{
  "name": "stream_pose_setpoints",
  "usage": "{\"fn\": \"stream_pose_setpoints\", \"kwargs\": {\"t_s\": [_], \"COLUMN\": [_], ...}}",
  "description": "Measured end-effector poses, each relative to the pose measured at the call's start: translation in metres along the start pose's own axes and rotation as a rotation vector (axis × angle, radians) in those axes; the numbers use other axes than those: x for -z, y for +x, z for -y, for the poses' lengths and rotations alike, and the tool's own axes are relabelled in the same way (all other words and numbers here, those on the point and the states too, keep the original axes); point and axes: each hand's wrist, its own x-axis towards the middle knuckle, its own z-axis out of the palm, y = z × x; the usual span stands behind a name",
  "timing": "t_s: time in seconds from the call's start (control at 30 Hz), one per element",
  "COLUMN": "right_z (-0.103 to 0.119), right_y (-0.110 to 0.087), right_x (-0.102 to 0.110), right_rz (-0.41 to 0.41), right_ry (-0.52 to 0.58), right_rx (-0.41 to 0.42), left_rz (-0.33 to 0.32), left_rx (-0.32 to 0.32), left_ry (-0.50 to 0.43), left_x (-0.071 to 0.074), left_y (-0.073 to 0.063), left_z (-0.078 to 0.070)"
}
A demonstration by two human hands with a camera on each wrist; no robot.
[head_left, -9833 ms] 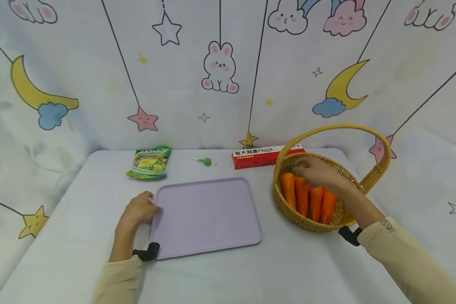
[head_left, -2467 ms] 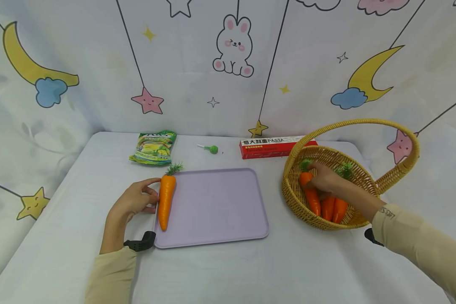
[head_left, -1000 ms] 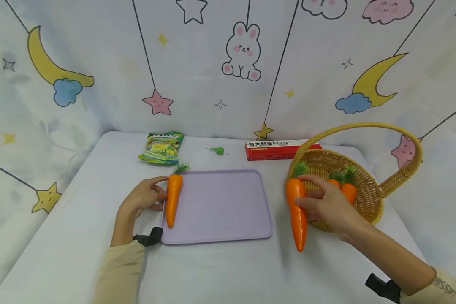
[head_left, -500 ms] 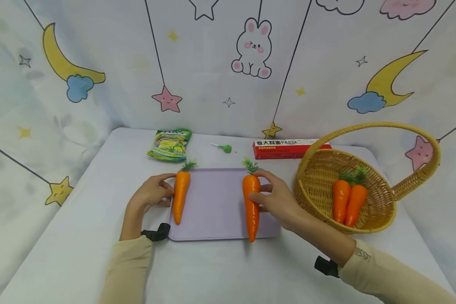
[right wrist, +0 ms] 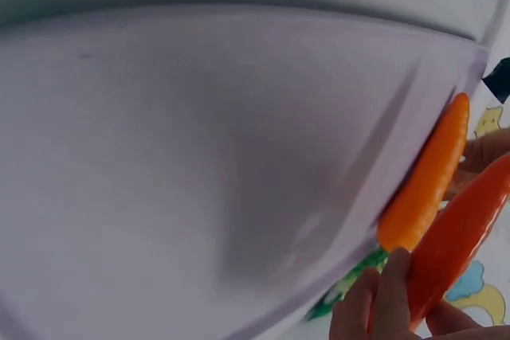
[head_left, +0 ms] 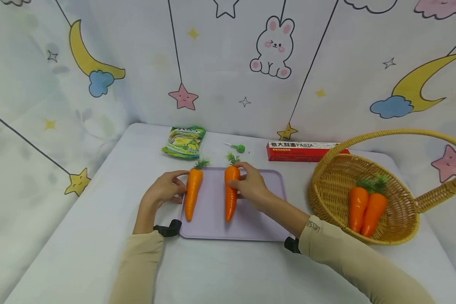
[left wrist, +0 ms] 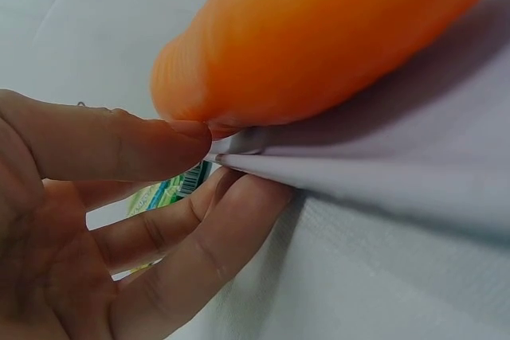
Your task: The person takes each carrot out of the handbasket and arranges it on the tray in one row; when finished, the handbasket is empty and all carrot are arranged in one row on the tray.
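My left hand (head_left: pixel 166 188) is at the left edge of a lilac tray (head_left: pixel 209 231). In the left wrist view its thumb lies over the tray rim (left wrist: pixel 343 185) and its fingers are under it, pinching the rim. A first orange carrot (head_left: pixel 192 196) with a green top lies on the tray along that edge, right by the thumb. My right hand (head_left: pixel 253 186) grips a second carrot (head_left: pixel 230 207) from its right side, over the tray's middle. The right wrist view shows fingers round this carrot (right wrist: pixel 462 236), the shadowed tray surface (right wrist: pixel 175 133) beyond.
A wicker basket (head_left: pixel 327 202) with a tall handle stands at the right, holding two carrots (head_left: pixel 374 213). Behind the tray are a green snack bag (head_left: pixel 184 142), a green lollipop (head_left: pixel 238 148) and a red pasta box (head_left: pixel 300 153). A patterned cloth backdrop rises behind the table.
One carrot came to lie on the tray's left side earlier. Since then my right hand has taken another from the basket and carried it left over the tray. My left hand stays at the tray's edge.
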Motion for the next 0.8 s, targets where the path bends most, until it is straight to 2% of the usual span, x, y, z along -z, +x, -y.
{"fn": "stream_pose_setpoints", "kwargs": {"t_s": [0.3,0.53,0.8], "right_z": [-0.001,-0.002,-0.003], "right_y": [0.016,0.021,0.023], "right_x": [-0.036,-0.057,-0.074], "right_rz": [0.009,-0.055,-0.117], "right_ry": [-0.077,-0.222,-0.3], "right_rx": [-0.032,-0.017,0.036], "left_rz": [-0.016,-0.016,-0.029], "left_rx": [0.018,0.031,0.038], "left_ry": [0.0,-0.002,0.005], "left_x": [-0.001,-0.002,-0.002], "left_y": [0.001,0.003,0.003], "left_z": [0.0,0.0,0.001]}}
